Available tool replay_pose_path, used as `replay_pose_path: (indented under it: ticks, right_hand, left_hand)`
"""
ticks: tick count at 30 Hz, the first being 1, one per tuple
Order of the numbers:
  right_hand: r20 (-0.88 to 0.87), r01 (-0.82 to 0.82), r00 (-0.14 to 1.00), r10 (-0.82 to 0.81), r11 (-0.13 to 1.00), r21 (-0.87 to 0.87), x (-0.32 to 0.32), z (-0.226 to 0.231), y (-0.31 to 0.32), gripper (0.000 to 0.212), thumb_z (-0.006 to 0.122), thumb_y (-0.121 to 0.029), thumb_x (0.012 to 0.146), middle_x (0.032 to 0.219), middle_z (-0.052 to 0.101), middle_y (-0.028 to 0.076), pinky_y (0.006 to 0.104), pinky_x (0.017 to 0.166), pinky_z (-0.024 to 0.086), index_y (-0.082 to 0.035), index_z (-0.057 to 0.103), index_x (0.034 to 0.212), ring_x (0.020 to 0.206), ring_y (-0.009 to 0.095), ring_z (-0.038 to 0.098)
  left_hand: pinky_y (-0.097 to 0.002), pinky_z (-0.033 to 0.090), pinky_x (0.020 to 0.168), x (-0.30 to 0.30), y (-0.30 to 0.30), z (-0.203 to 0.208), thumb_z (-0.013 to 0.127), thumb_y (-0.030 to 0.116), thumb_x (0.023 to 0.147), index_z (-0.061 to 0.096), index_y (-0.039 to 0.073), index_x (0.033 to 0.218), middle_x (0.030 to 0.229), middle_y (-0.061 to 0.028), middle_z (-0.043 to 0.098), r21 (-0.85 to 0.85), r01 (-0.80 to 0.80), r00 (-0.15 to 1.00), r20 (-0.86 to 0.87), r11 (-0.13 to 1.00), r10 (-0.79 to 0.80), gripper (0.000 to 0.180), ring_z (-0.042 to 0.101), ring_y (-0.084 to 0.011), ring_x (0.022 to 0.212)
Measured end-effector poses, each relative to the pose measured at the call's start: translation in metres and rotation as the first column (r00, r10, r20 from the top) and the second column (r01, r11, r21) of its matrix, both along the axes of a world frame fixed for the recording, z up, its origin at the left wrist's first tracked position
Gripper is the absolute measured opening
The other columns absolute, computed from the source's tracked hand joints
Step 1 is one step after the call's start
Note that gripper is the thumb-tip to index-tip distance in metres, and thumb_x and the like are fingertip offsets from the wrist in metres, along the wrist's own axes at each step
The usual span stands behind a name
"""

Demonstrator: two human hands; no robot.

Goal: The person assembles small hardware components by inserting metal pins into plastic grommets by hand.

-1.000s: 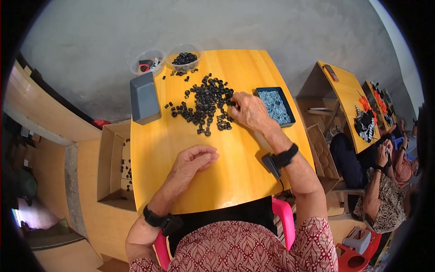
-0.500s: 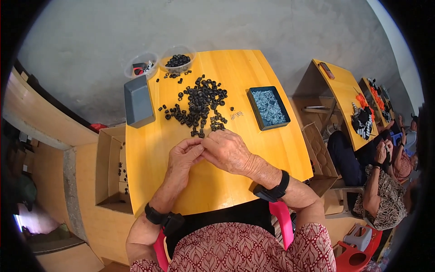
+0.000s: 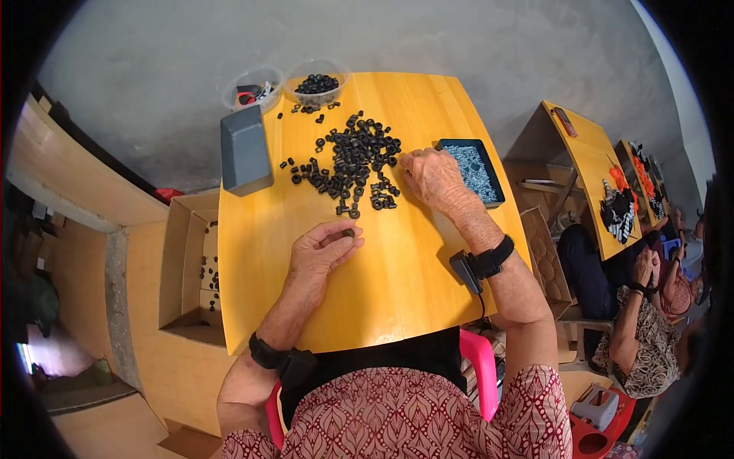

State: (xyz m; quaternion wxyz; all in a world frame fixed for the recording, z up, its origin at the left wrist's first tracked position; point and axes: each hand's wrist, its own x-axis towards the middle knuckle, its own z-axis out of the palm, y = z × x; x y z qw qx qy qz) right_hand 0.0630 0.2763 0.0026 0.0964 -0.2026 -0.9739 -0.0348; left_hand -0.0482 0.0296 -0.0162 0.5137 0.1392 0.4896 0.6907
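Observation:
My left hand (image 3: 325, 251) is closed over the near part of the table, pinching a small black ring-like part (image 3: 348, 233) between thumb and fingers. To the right, my right hand (image 3: 433, 177) bends down to the tabletop with its fingers curled together. Its fingertips cover the spot where a few small loose metal pieces lay; whatever they grip is hidden. Between and beyond the hands spreads a heap of small black parts (image 3: 355, 157), some cylindrical, some ring-shaped. A dark tray (image 3: 498, 183) full of small silvery metal pieces (image 3: 470, 170) stands just right of my right hand.
An upturned-looking grey bin (image 3: 246, 153) sits at the table's left edge. Behind it are two clear tubs, one with black parts (image 3: 317, 84), one with mixed items (image 3: 256, 92). A cardboard box (image 3: 180, 268) stands left of the yellow table (image 3: 367, 306). People sit at the right.
My right hand has left my left hand and moved right and away to the loose metal pieces. My left hand stays, keeping the black part. The view has shifted slightly.

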Motion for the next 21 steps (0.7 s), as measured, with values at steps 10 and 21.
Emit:
replay_pose_path:
  ticks: [10,21]
  right_hand:
    - [-0.205,-0.066,0.977,0.052,0.996,-0.06,0.004,0.031,-0.037,0.011,0.065,-0.008,0.082,0.082,0.062,0.014,0.0423,0.072,0.051,-0.002,0.064,0.091,0.081,0.034,0.063]
    - [-0.135,-0.219,0.972,0.194,0.954,-0.206,0.057,0.023,-0.094,0.007,0.066,-0.005,0.079,0.077,0.059,0.012,0.0411,0.07,0.049,-0.003,0.061,0.083,0.079,0.031,0.061]
  left_hand:
    - [-0.0275,0.055,0.09,-0.003,-0.004,-0.001,0.063,0.005,0.093,0.063,0.003,0.119,0.108,-0.0091,0.068,0.059,0.021,0.997,0.069,0.998,-0.025,0.025,0.067,-0.0184,0.1]
    - [-0.027,0.055,0.09,-0.002,-0.009,0.01,0.062,0.006,0.095,0.061,0.003,0.117,0.11,-0.0103,0.068,0.156,0.066,0.992,0.093,0.986,-0.081,0.023,0.067,-0.0186,0.101]
